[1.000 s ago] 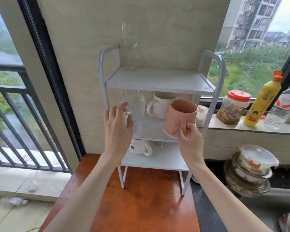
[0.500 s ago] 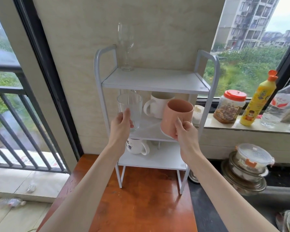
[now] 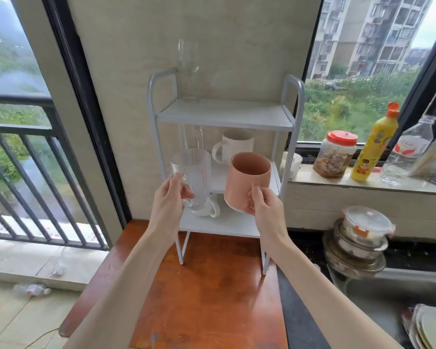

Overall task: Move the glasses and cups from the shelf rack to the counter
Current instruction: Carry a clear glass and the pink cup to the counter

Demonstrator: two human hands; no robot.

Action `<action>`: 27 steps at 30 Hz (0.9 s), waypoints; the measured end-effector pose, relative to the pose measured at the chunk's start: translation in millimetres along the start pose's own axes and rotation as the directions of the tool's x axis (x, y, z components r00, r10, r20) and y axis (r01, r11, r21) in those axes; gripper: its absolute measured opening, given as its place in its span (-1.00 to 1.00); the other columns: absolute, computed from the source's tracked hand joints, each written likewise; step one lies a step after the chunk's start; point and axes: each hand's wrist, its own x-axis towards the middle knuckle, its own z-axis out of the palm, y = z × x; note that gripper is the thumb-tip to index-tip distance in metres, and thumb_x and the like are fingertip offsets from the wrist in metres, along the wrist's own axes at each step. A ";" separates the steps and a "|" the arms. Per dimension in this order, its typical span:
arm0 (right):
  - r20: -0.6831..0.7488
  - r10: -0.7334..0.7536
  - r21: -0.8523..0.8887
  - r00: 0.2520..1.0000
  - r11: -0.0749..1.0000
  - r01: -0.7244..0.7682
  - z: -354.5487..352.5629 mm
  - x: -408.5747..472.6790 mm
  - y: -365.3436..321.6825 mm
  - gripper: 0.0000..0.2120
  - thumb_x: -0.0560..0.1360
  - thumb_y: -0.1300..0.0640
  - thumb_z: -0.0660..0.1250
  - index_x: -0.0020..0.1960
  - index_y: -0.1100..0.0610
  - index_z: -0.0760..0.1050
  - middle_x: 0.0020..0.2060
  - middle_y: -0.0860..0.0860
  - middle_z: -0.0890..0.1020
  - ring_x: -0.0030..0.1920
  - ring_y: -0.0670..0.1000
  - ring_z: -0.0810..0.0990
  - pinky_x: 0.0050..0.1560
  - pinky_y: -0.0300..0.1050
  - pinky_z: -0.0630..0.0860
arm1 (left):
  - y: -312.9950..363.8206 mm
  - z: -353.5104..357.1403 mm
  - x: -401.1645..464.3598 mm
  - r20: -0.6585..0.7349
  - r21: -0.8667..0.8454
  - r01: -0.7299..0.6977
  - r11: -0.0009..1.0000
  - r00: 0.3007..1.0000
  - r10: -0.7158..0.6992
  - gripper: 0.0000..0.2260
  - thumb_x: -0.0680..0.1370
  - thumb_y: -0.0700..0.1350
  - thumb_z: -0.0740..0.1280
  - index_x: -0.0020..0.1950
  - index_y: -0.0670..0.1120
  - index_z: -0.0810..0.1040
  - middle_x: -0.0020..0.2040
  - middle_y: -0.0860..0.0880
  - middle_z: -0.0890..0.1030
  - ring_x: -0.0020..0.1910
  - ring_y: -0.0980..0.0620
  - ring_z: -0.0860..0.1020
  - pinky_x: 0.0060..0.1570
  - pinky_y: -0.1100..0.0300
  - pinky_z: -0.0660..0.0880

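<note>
A white three-tier shelf rack (image 3: 291, 102) stands at the back of the wooden counter (image 3: 207, 293). My left hand (image 3: 169, 205) grips a clear ribbed glass (image 3: 193, 172), held in front of the rack's left side. My right hand (image 3: 264, 207) holds a pink mug (image 3: 247, 177) in front of the middle shelf. A tall stemmed glass (image 3: 188, 69) stands on the top shelf. A white mug (image 3: 234, 147) and another clear glass (image 3: 195, 138) sit on the middle shelf. A small white cup (image 3: 210, 210) sits on the bottom shelf, partly hidden by the ribbed glass.
On the window sill to the right stand a red-lidded jar (image 3: 336, 153), a yellow bottle (image 3: 374, 144) and a clear plastic bottle (image 3: 409, 152). Stacked lidded bowls (image 3: 361, 238) sit below, beside the sink. A balcony railing (image 3: 23, 172) lies to the left.
Both hands drew back from the middle shelf toward me, carrying the ribbed glass and the pink mug clear of the rack and slightly lower.
</note>
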 end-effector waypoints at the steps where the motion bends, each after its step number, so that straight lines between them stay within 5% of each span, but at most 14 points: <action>1: -0.005 -0.004 0.003 1.000 1.000 0.004 -3.2 -11.7 -0.4 -0.72 0.60 0.08 0.11 -0.17 0.22 0.44 -0.28 0.01 0.48 -0.16 -0.01 0.47 0.06 0.14 0.51 | 0.3 -2.6 -9.0 0.010 -0.004 -0.005 1.000 1.000 0.005 -0.65 0.60 0.04 0.14 -0.38 -0.01 0.38 -0.35 0.03 0.48 -0.12 -0.01 0.45 0.08 0.04 0.31; 7: -0.106 -0.060 -0.015 0.993 0.998 0.059 -33.4 -87.2 2.1 -0.73 0.59 0.13 0.14 -0.23 0.19 0.43 -0.34 -0.01 0.48 -0.22 0.00 0.48 0.04 0.21 0.51 | -7.6 -11.7 -70.3 0.119 -0.003 -0.002 1.000 0.993 0.002 -0.63 0.60 0.03 0.14 -0.41 0.03 0.41 -0.35 0.05 0.48 -0.12 0.02 0.46 0.19 0.01 0.28; 11: -0.206 -0.070 -0.046 0.976 0.997 0.062 -67.8 -150.1 13.1 -0.73 0.59 0.13 0.14 -0.26 0.16 0.43 -0.45 -0.11 0.51 -0.37 -0.14 0.46 -0.19 -0.11 0.47 | -24.6 -8.9 -126.4 0.218 -0.016 0.076 0.997 0.973 -0.071 -0.60 0.60 0.05 0.13 -0.43 0.02 0.43 -0.36 0.05 0.48 -0.14 0.04 0.46 0.14 0.01 0.30; 15: -0.331 -0.035 -0.074 0.943 0.997 0.011 -119.4 -208.7 22.0 -0.73 0.58 0.08 0.15 -0.25 0.11 0.46 -0.34 -0.01 0.52 -0.25 -0.05 0.49 -0.17 -0.19 0.46 | -39.9 16.1 -181.6 0.336 0.022 0.127 0.992 0.933 -0.127 -0.64 0.61 0.03 0.11 -0.35 -0.06 0.39 -0.32 -0.01 0.47 -0.10 0.00 0.45 0.10 0.01 0.33; 20: -0.491 0.000 -0.054 0.871 0.998 -0.031 -206.4 -271.8 19.0 -0.73 0.58 0.05 0.17 -0.28 0.06 0.44 -0.38 -0.07 0.51 -0.24 -0.02 0.49 -0.08 -0.02 0.47 | -48.0 79.5 -245.9 0.502 0.073 0.153 0.985 0.848 -0.169 -0.67 0.58 0.00 0.13 -0.38 -0.04 0.41 -0.35 -0.01 0.48 -0.15 -0.03 0.43 0.00 -0.01 0.31; 23: -0.613 -0.009 -0.054 0.790 0.998 -0.030 -271.6 -313.0 12.4 -0.71 0.57 0.02 0.19 -0.31 0.05 0.43 -0.42 -0.09 0.49 -0.29 -0.04 0.46 -0.13 -0.09 0.41 | -51.3 131.1 -297.5 0.611 0.082 0.135 0.987 0.776 -0.157 -0.69 0.55 0.00 0.14 -0.36 -0.04 0.43 -0.38 0.01 0.49 -0.22 0.03 0.43 -0.05 0.02 0.31; 27: -0.734 -0.029 -0.058 0.679 0.998 -0.021 -368.6 -384.0 4.4 -0.69 0.57 0.02 0.18 -0.34 0.02 0.43 -0.49 -0.11 0.47 -0.33 -0.04 0.43 -0.05 0.07 0.46 | -58.4 206.3 -390.6 0.734 0.092 0.156 0.984 0.657 -0.173 -0.70 0.54 0.01 0.14 -0.37 -0.01 0.42 -0.39 0.04 0.50 -0.26 0.06 0.40 -0.15 0.08 0.29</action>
